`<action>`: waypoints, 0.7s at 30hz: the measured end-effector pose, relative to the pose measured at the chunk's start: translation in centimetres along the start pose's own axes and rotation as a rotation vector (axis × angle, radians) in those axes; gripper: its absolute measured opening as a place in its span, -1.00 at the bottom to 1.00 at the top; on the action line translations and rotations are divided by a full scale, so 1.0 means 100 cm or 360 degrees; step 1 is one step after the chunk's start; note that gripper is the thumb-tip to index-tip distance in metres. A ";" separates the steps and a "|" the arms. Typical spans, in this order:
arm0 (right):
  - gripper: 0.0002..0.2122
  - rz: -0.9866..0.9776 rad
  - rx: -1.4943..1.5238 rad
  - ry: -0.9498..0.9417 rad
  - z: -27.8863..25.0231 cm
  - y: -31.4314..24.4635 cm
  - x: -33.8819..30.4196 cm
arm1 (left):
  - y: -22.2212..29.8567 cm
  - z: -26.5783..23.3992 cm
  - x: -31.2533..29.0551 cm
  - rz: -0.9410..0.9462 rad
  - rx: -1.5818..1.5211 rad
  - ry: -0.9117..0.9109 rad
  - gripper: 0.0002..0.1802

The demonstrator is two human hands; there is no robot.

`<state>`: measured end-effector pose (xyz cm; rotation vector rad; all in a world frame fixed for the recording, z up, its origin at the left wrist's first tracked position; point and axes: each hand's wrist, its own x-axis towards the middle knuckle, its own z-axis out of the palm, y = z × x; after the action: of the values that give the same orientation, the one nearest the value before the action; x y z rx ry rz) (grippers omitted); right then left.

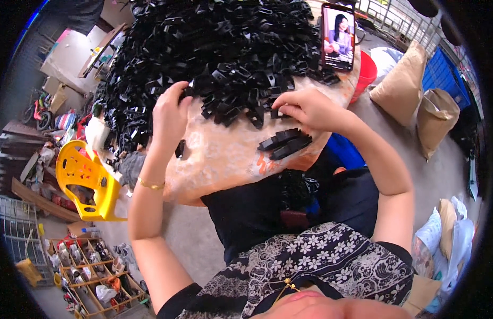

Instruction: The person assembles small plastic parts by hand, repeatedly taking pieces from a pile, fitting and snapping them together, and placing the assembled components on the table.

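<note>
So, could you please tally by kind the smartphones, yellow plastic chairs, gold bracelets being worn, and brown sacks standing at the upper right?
Smartphone: 1
Yellow plastic chair: 1
Gold bracelet: 1
Brown sacks: 2
Total: 5

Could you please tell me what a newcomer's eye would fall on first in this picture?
Probably the great heap of black pieces covering the far part of the worktop, with the left hand and right hand at its near side. Next might come the bright yellow chair at the left of the picture, then the lit phone standing upright at the heap's right edge.
</note>
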<state>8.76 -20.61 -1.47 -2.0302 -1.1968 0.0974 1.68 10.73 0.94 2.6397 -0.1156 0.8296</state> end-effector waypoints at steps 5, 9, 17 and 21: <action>-0.79 -0.0038 0.0023 -0.0071 -0.013 0.003 0.001 | 0.085 -0.013 -0.022 -0.0013 -0.0725 -0.0832 -0.75; -0.78 -0.0046 -0.0110 -0.0123 -0.013 -0.001 -0.003 | 0.097 0.020 -0.032 0.0423 -0.0442 -0.0921 -0.77; -0.79 -0.0139 -0.0191 -0.0138 -0.012 -0.017 -0.015 | 0.075 0.001 -0.040 0.0192 -0.0423 -0.0583 -0.69; -0.79 -0.0063 0.0046 -0.0299 -0.010 -0.025 -0.017 | 0.079 0.005 -0.042 0.0126 -0.0316 -0.0826 -0.71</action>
<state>6.51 -21.83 0.36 -2.0056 -1.3420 0.2901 -2.98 3.08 0.70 2.6053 -0.4151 0.1260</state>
